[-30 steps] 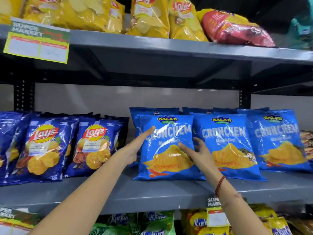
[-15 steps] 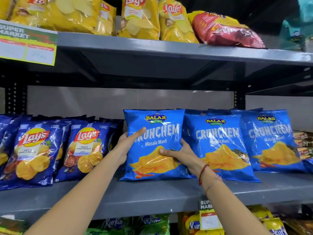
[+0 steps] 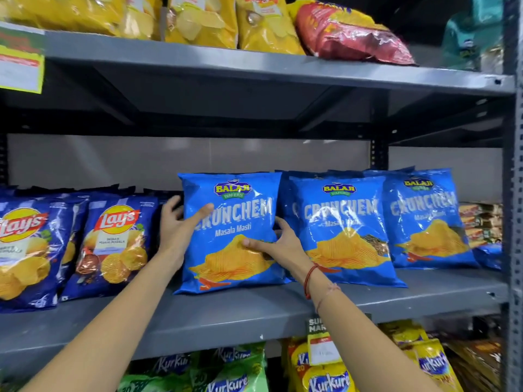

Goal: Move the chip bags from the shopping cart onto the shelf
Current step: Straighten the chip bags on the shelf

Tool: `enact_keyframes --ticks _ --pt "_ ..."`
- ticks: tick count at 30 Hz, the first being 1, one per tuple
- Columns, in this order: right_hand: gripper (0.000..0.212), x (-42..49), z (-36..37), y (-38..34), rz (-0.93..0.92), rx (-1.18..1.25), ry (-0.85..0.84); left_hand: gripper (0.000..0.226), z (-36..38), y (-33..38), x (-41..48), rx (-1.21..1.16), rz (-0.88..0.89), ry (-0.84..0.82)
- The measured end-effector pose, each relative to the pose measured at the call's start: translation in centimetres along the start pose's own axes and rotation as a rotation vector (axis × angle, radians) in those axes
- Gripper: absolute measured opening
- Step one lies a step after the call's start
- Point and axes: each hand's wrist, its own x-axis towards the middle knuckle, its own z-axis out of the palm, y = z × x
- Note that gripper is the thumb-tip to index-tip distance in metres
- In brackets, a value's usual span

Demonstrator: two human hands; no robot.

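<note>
A light blue Crunchem chip bag [image 3: 232, 258] stands upright on the grey middle shelf [image 3: 254, 309]. My left hand [image 3: 177, 224] grips its left edge, thumb across the front. My right hand [image 3: 278, 244] holds its right edge, thumb pressed on the front. Two more Crunchem bags [image 3: 343, 233] [image 3: 424, 222] stand to its right, leaning back. The shopping cart is out of sight.
Dark blue Lay's bags [image 3: 113, 244] fill the shelf's left part. Yellow Lay's bags [image 3: 203, 21] and a red bag [image 3: 348, 35] lie on the top shelf [image 3: 254, 67]. Kurkure bags [image 3: 325, 374] sit below. A grey upright post [image 3: 513, 193] bounds the right side.
Both hands went from open beside the Crunchem bag to gripping its edges. The bag now stands more upright and a little left of its neighbour.
</note>
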Motion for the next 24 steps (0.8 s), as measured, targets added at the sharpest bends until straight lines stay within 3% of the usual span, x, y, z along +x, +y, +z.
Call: enact_keyframes --ticks 2,4,6,8,10,12,15,17,21,24 --pt "0.085 -1.0 -1.4 -0.5 -0.085 -0.064 0.125 0.078 0.4 0.8 -1.0 0.147 0.242 0.183" --pt "0.075 -2.4 -3.7 -1.0 -0.202 -0.078 0.267 0.065 1.4 2.2 -2.8 0.264 0.562 0.273" --pt "0.059 -3.6 -7.0 -1.4 -0.309 -0.151 0.47 0.047 3.4 3.7 -4.9 0.31 0.817 0.178" --pt "0.05 -4.4 -10.7 -1.3 -0.373 -0.247 0.687 0.034 6.5 4.5 -7.2 0.35 0.897 -0.093" --pt "0.054 -4.5 -14.3 -0.7 -0.337 -0.301 0.817 0.037 9.9 4.2 -8.9 0.414 0.8 -0.359" --pt "0.067 -4.0 -17.2 0.4 -0.181 -0.309 0.773 0.06 12.8 2.9 -9.6 0.509 0.601 -0.521" --pt "0.088 -3.3 -19.5 2.0 0.102 -0.125 0.41 0.106 15.4 0.2 -9.5 0.595 0.238 -0.63" --pt "0.102 -3.3 -20.3 3.2 0.21 -0.024 0.215 0.123 16.4 -1.4 -9.2 0.542 -0.002 -0.629" --pt "0.127 -3.4 -20.8 4.5 0.286 -0.027 0.017 0.129 16.7 -3.7 -8.5 0.405 -0.364 -0.655" --pt "0.112 -2.8 -21.4 4.8 0.255 0.035 -0.02 0.116 16.7 -4.2 -8.3 0.367 -0.422 -0.703"
